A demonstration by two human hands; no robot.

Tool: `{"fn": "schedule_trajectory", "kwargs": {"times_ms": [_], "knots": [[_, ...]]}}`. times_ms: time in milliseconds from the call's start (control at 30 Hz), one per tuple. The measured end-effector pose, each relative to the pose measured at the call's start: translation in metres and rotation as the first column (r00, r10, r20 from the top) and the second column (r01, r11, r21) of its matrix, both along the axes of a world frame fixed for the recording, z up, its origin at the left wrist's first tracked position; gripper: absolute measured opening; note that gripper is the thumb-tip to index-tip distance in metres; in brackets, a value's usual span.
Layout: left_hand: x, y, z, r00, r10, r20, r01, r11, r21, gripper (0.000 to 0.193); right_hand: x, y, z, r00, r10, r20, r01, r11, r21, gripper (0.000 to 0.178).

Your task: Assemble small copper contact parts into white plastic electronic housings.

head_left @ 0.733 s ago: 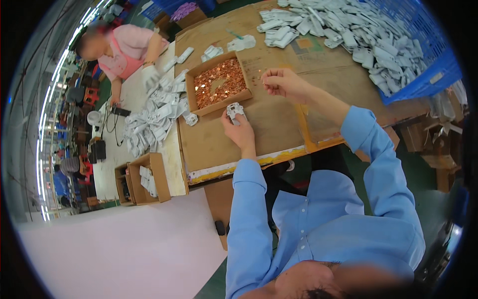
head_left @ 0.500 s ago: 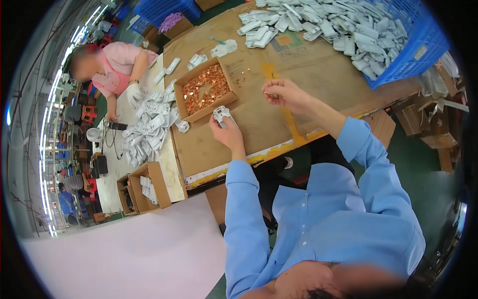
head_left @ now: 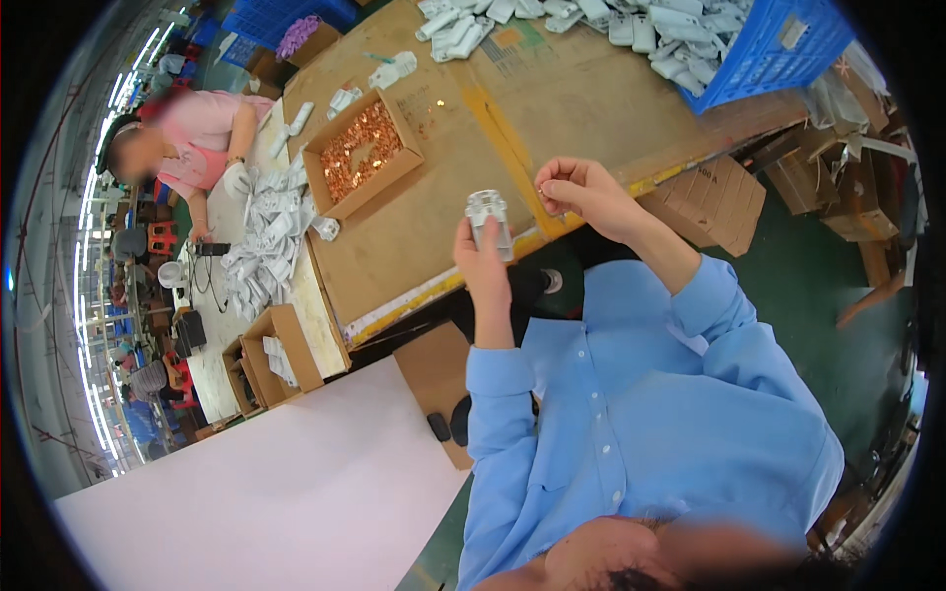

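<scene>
My left hand point(head_left: 482, 271) grips a white plastic casing point(head_left: 487, 209) upright, thumb on its near face and its cut-out end pointing up. To its right, my right hand point(head_left: 594, 204) is closed in a pinch, thumb against the fingers. A tiny speck shows at its fingertips, too small to name. Both hands are over the near edge of the cardboard-covered table point(head_left: 443, 236), a little apart. Beyond my left hand stands an open cardboard box point(head_left: 386, 177) holding many small copper-coloured metal pieces point(head_left: 355, 148).
Many white casings point(head_left: 631, 30) lie at the far side beside a blue crate point(head_left: 774, 49). Another heap of casings point(head_left: 261, 236) covers the left table, where a co-worker's gloved hand point(head_left: 236, 181) rests. Cardboard boxes point(head_left: 288, 360) stand at the near left; a carton point(head_left: 709, 202) sits at right.
My left hand has brought the casing up and right, away from the copper-piece box and nearer my right hand. The whole view has shifted. My right hand keeps its pinch.
</scene>
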State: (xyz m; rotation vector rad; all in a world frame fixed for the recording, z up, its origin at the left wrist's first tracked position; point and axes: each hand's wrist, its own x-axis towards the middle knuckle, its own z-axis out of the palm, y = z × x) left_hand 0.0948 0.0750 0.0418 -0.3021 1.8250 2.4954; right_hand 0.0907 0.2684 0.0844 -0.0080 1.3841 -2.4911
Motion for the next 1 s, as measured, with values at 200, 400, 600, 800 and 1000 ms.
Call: {"fn": "schedule_trajectory", "kwargs": {"times_ms": [200,400,600,800,1000], "knots": [[0.051,0.022,0.001,0.995,-0.061,-0.077,0.038,0.961,-0.272,0.034,0.038,-0.019,0.000,0.944,0.042,-0.328,0.130,0.863,0.488,0.008],[0.069,0.035,0.012,0.987,-0.060,-0.149,-0.012,0.897,-0.441,0.037,0.049,-0.031,-0.012,0.822,0.099,-0.562,0.412,0.578,0.704,0.008],[0.074,0.037,0.008,0.976,-0.103,-0.192,-0.012,0.854,-0.520,0.037,0.050,-0.028,-0.019,0.828,0.080,-0.555,0.421,0.567,0.708,0.012],[0.079,0.039,0.016,0.974,-0.132,-0.181,0.031,0.879,-0.476,0.037,0.052,-0.019,-0.010,0.906,-0.110,-0.408,0.354,0.725,0.591,0.020],[0.081,0.039,0.010,0.964,-0.172,-0.202,0.086,0.923,-0.375,0.035,0.054,-0.006,-0.010,0.955,-0.022,-0.296,0.208,0.762,0.613,0.022]]}}
